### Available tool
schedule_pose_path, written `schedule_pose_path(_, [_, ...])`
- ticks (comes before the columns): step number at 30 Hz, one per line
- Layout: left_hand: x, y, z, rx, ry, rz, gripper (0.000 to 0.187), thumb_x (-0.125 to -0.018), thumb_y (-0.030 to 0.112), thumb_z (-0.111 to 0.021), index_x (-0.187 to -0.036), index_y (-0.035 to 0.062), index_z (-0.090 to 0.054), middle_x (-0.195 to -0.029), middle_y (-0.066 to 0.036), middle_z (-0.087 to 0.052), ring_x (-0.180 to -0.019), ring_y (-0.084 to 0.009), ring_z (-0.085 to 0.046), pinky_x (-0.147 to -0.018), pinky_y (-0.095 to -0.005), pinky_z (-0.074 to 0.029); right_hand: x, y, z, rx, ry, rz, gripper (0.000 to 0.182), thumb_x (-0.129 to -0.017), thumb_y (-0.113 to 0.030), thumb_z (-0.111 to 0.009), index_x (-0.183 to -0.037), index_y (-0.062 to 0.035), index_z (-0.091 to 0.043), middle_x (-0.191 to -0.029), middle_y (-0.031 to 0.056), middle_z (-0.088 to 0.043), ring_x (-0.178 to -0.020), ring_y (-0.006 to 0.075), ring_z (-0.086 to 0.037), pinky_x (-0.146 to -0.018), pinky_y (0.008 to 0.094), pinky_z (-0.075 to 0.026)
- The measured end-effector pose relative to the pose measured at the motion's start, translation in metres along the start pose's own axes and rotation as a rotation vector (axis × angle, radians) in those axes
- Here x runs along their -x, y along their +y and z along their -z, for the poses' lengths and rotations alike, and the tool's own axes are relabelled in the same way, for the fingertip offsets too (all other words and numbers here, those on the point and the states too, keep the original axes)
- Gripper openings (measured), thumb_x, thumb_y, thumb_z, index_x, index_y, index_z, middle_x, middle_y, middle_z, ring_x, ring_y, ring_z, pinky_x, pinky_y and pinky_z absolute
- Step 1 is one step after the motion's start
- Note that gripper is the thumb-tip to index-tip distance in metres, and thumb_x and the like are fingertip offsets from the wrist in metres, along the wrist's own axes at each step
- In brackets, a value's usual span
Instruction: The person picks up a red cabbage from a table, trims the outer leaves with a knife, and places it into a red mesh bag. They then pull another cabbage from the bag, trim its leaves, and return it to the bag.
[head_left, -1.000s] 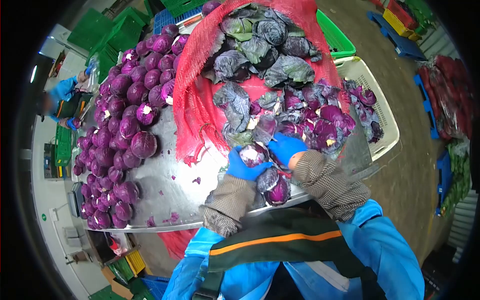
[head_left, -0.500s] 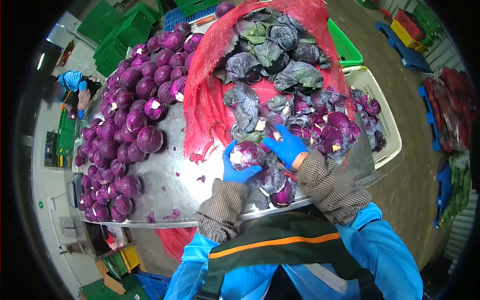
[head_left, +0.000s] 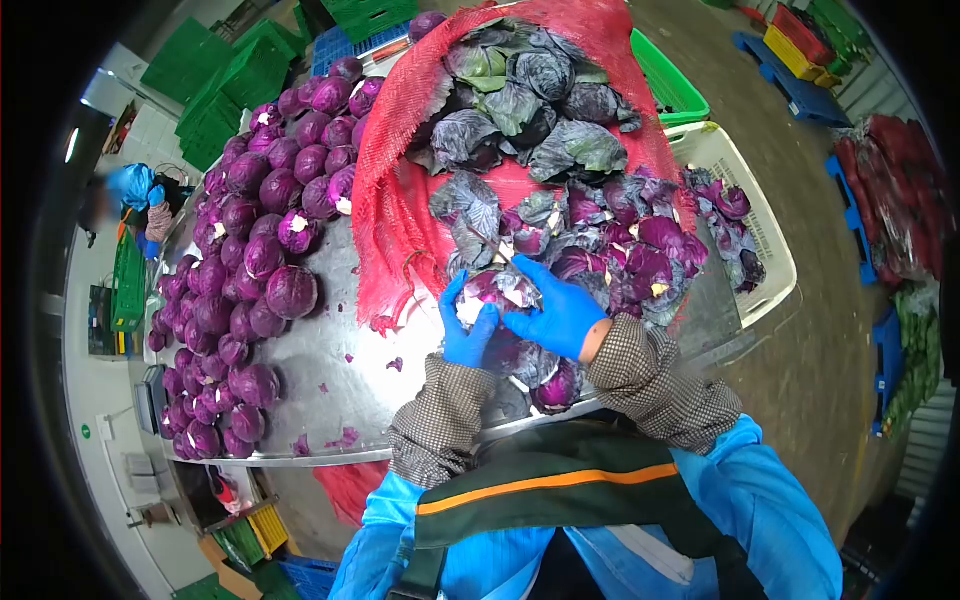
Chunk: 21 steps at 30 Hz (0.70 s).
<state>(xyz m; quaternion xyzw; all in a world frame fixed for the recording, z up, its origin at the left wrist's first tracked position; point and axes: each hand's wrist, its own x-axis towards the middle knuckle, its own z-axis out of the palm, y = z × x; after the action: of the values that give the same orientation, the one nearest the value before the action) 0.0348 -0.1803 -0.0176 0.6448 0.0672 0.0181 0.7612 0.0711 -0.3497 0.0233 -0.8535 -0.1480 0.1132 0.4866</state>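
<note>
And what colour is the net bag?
The net bag is red, best seen in the head view.

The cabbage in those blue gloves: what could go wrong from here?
The left hand cups the cabbage, which is round, so it might roll if that grip loosens. The purple head close to the table's near edge could get nudged off by the right sleeve. The heap of loose leaves beside the white crate might spill if more pile up.

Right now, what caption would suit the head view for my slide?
Left hand holding a cabbage, right hand close, near a red net.
</note>
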Motion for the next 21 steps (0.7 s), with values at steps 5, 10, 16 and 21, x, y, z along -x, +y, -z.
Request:
schedule_pose_path(5, [0.000, 0.010, -0.016, 0.010, 0.044, -0.083, 0.066, -0.081, 0.019, -0.064, -0.133, 0.0077, -0.025, -0.122, -0.017, -0.043, -0.110, -0.0273, -0.047, -0.092, -0.0416, -0.043, -0.004, 0.003, 0.005, -0.067, -0.022, -0.055, 0.065, -0.072, -0.019, -0.058, -0.132, -0.0115, -0.036, -0.087, 0.0239, -0.061, -0.078, 0.0362, -0.062, -0.068, 0.0408, -0.048])
schedule_pose_path(10, [-0.010, 0.004, 0.004, 0.736, -0.099, 0.482, 0.075, -0.079, 0.047, -0.059, -0.134, 0.0084, -0.026, -0.130, -0.021, -0.037, -0.114, -0.0382, -0.045, -0.087, -0.0571, -0.044, -0.005, 0.014, 0.009, -0.210, 0.135, -0.052, 0.058, -0.072, -0.010, -0.055, -0.129, -0.0165, -0.041, -0.088, 0.0214, -0.061, -0.077, 0.0342, -0.062, -0.067, 0.0382, -0.048])
schedule_pose_path(16, [-0.011, 0.020, 0.001, 1.166, -0.307, 0.659, 0.089, -0.073, 0.072, -0.041, -0.137, 0.0105, -0.026, -0.137, -0.018, -0.033, -0.120, -0.0413, -0.039, -0.092, -0.0625, -0.035, -0.031, 0.045, 0.029, -0.160, 0.197, -0.206, 0.042, -0.074, -0.008, -0.053, -0.116, -0.0094, -0.048, -0.086, 0.0180, -0.062, -0.069, 0.0277, -0.063, -0.060, 0.0370, -0.048])
schedule_pose_path(21, [-0.018, 0.027, -0.024, 1.306, -0.077, 0.610, 0.074, -0.080, 0.060, -0.034, -0.136, 0.0113, -0.029, -0.137, -0.017, -0.035, -0.122, -0.0357, -0.039, -0.098, -0.0534, -0.034, -0.038, 0.044, 0.036, -0.263, 0.196, -0.333, 0.046, -0.077, -0.013, -0.055, -0.121, -0.0073, -0.045, -0.086, 0.0144, -0.062, -0.063, 0.0218, -0.060, -0.057, 0.0360, -0.048])
